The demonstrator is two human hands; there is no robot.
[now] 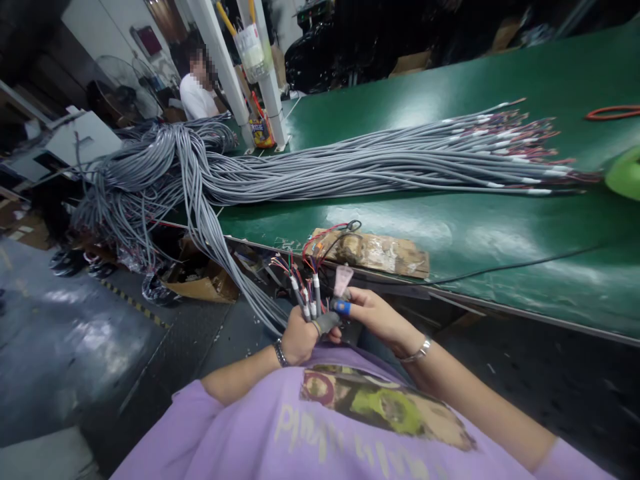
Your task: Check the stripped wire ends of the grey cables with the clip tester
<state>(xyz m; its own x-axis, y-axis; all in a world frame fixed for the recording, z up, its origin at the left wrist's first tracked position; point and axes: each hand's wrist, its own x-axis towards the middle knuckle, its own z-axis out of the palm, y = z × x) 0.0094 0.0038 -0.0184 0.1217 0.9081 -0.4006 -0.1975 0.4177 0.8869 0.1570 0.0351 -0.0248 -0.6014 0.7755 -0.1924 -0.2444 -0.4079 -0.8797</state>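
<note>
My left hand [300, 337] is closed round the ends of several grey cables [311, 297], whose thin coloured wires [300, 263] stick up above my fist. One finger wears a grey cot. My right hand [373, 313], with a blue cot on one fingertip, pinches a small pale tag or label [343, 280] right beside those cable ends. Both hands hover just off the near edge of the green table [500, 233]. The cables run down from my fist to the left, into a big hanging bundle.
A long bundle of grey cables [380, 163] lies across the green table and spills over its left end [150, 180]. A worn cardboard piece [380, 252] sits at the near edge. Cardboard boxes [200, 283] lie on the floor. A seated person in white [197, 97] is far left.
</note>
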